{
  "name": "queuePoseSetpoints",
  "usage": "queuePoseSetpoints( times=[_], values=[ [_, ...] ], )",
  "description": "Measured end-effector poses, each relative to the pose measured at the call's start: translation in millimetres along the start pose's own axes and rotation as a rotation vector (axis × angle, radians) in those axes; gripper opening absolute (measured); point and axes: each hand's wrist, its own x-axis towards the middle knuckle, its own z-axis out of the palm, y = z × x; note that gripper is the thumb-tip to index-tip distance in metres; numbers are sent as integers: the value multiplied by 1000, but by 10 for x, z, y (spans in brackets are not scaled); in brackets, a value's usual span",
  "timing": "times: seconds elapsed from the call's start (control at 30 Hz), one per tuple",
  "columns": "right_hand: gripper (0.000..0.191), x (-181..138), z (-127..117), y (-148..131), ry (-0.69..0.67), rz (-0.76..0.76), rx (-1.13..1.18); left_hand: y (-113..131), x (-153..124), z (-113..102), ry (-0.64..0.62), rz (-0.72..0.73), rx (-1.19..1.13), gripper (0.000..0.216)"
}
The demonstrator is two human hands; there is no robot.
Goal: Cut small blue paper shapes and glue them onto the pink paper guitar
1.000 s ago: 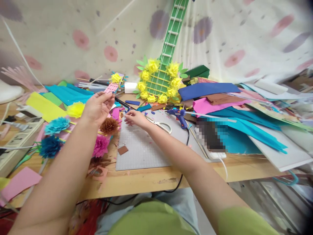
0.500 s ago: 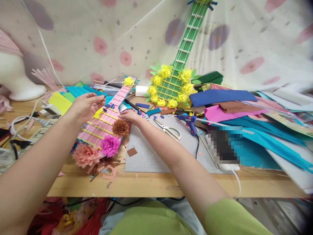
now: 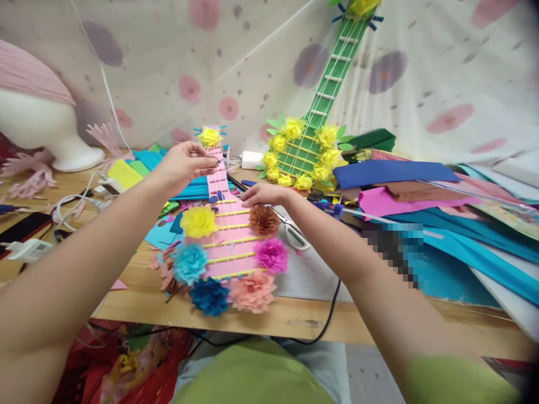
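A pink paper guitar [image 3: 231,235] ringed with coloured paper flowers lies on the wooden table in front of me, its neck pointing away. My left hand [image 3: 183,164] pinches the left side of the neck near the yellow flower on the head. My right hand [image 3: 266,194] lies flat with fingers stretched out on the guitar's upper right shoulder, next to the brown flower [image 3: 264,219].
A green paper guitar [image 3: 314,134] with yellow flowers leans on the spotted cloth behind. Scissors [image 3: 295,234] and a blue glue gun [image 3: 330,207] lie to the right, beside stacked coloured paper [image 3: 391,174]. A white foam head [image 3: 42,129], cables and chargers sit at left.
The pink guitar has swung from lying slanted to pointing straight away and sits nearer the table's front edge. Both hands moved with it; the left hand closed on the neck.
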Motion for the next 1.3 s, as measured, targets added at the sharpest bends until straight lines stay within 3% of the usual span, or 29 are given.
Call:
queuePoseSetpoints(
  times=[0.13,0.27,0.6,0.7,0.87,0.93,1.07,1.3],
  values=[
    [29,-50,-171,-31,-111,72,-107,-166,-24,152,-39,-56,33,28],
    [38,17,-152,-89,-249,132,-205,-258,-78,188,-45,-147,85,32],
    [61,302,-208,-268,-397,373,-424,-228,-26,-181,14,-206,53,34],
    [54,365,-146,-234,-356,350,-382,-300,-34,-226,21,-235,52,33],
    [38,392,-55,-191,-348,160,-387,-412,-53,-170,16,-243,125,36],
    [31,271,-103,-207,-220,62,-395,-448,-57,-123,-15,-231,201,38],
    [29,-248,-222,-150,211,-136,-378,-550,-73,16,-166,-160,343,39],
    [25,-1155,-86,537,848,-217,-243,-812,-89,251,-470,17,497,34]
  ],
)
